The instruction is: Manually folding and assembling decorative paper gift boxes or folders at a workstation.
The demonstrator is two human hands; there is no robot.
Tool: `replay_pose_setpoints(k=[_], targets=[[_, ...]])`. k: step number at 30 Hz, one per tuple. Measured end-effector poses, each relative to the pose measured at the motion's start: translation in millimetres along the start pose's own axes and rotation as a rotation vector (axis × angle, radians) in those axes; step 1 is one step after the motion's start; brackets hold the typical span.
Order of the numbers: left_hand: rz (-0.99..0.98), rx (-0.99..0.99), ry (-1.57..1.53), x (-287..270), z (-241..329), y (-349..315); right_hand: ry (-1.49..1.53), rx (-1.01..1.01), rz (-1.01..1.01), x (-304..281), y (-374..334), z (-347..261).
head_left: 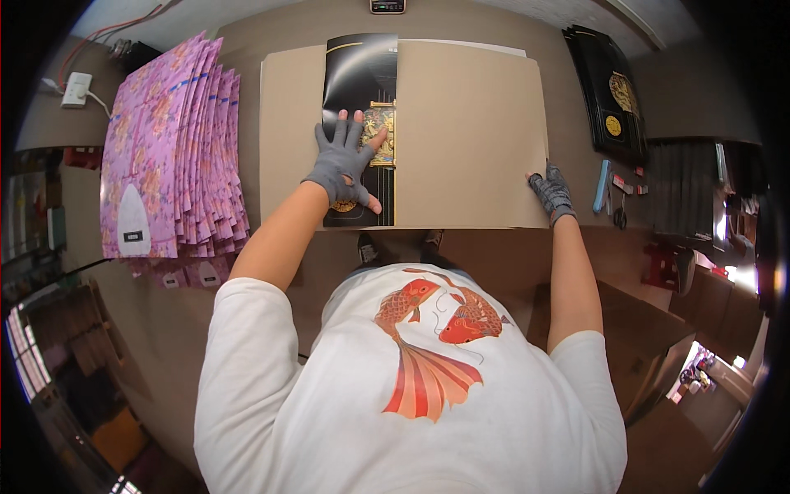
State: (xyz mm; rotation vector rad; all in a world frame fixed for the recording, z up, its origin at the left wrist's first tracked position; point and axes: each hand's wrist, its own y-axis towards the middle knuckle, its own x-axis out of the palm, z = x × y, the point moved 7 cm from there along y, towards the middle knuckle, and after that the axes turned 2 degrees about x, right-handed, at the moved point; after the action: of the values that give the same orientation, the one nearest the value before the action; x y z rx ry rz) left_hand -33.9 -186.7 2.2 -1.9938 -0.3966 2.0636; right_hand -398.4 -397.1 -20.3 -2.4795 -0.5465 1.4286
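A wide tan cardboard sheet (469,132) lies before me, with a glossy black printed panel (360,70) showing left of its middle. The panel bears gold and coloured ornament. My left hand (339,165), in a grey glove with bare fingertips, presses flat on this panel with fingers spread. At the right edge of the cardboard, my right hand (553,191), gloved alike, pinches the border near the front corner. Part of its grip is hidden. White sheet edges (485,48) peek out behind the cardboard.
Pink floral printed bags (156,156) lie in a fanned pile on the left. At right is a stack of black and gold printed pieces (605,90), with a blue cutter (603,185) and scissors (620,216) nearer me. A white socket box (76,90) stands far left.
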Motion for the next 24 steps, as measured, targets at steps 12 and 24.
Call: replay_pose_setpoints(k=[12, 24], targets=[[-0.012, -0.021, -0.051, -3, -1, -7, 0.865, -0.160, -0.328, -45, -62, -51], [-0.019, -0.010, -0.061, -12, 0, -7, -0.349, -0.988, 0.139, 57, -136, -256]])
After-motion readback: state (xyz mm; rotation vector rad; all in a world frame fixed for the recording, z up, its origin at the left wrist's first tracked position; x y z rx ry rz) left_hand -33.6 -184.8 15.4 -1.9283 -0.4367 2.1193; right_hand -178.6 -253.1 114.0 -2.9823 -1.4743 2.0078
